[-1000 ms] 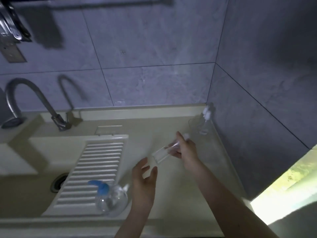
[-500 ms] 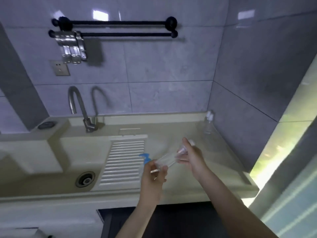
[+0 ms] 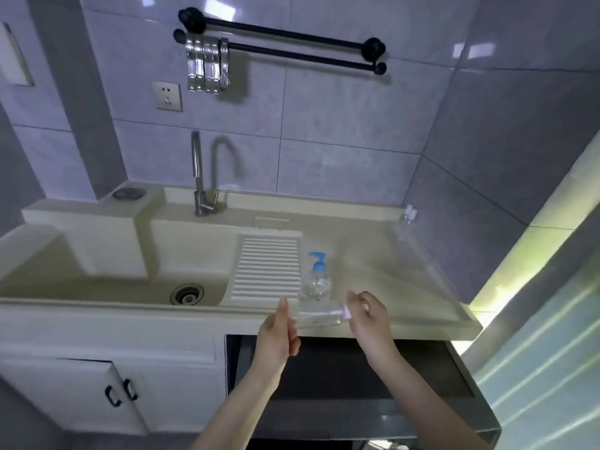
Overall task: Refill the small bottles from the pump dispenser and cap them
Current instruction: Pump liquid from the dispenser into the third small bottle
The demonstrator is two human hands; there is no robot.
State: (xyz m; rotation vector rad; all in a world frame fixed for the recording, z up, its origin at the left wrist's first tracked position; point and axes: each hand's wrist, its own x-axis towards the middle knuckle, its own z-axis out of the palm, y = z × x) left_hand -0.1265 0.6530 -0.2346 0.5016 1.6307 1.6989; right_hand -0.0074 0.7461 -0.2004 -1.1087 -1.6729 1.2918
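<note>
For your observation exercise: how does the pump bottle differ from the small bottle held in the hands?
The pump bottle stands upright on the counter; the small bottle lies sideways between the left hand and right hand. The pump bottle has a blue pump and a rounder body; the small bottle has a white cap and slimmer body. Both are clear.

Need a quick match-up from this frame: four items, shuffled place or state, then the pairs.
1. pump dispenser
2. small bottle
3. faucet
4. clips

A. hanging on the black wall rail
B. lying sideways between both hands
C. upright on the counter, beside the ribbed washboard
D. at the back of the sink

Pairs: 1-C, 2-B, 3-D, 4-A
</note>
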